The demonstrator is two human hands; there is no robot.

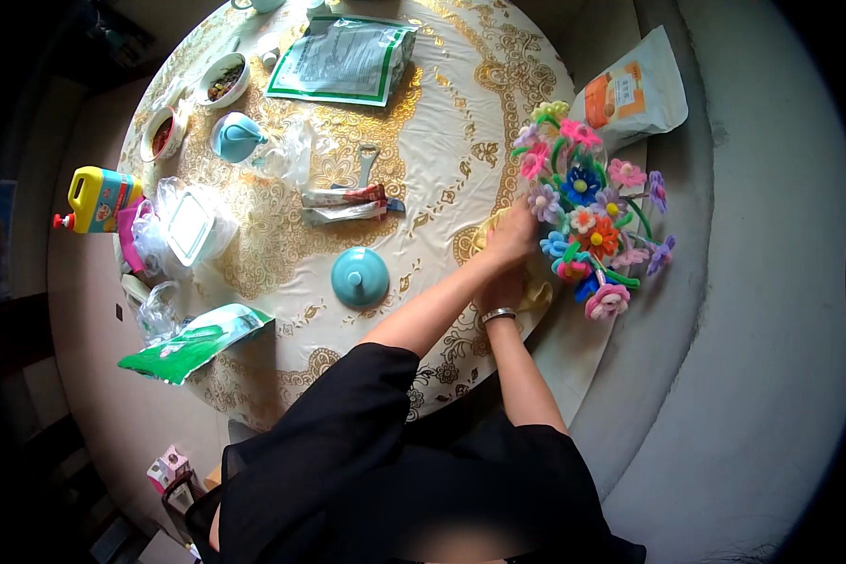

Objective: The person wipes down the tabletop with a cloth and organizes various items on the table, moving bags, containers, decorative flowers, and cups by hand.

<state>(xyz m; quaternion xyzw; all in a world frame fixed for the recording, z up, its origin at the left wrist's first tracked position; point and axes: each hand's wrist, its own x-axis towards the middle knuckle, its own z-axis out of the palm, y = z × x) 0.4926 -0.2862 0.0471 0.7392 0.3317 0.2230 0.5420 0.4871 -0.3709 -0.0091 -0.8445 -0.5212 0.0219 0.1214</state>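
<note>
A bouquet of colourful fuzzy craft flowers (597,235) stands at the table's right edge. My left hand (514,233) reaches to its near side, and the blooms cover its fingertips. Pale yellow cloth (537,298) shows beside my hands, with another bit of yellow above my left wrist. Under my left forearm is my right hand (501,289), mostly hidden, with a silvery bracelet (498,315) at the wrist. Whether either hand grips the cloth or the bouquet's base cannot be made out.
The round table (442,188) has a patterned cloth. On it are a teal lid (360,278), a bottle opener (367,166), narrow packets (344,203), a green-edged bag (343,58), bowls (224,80) and a green pouch (197,343). A white pouch (634,92) stands behind the flowers, near the wall.
</note>
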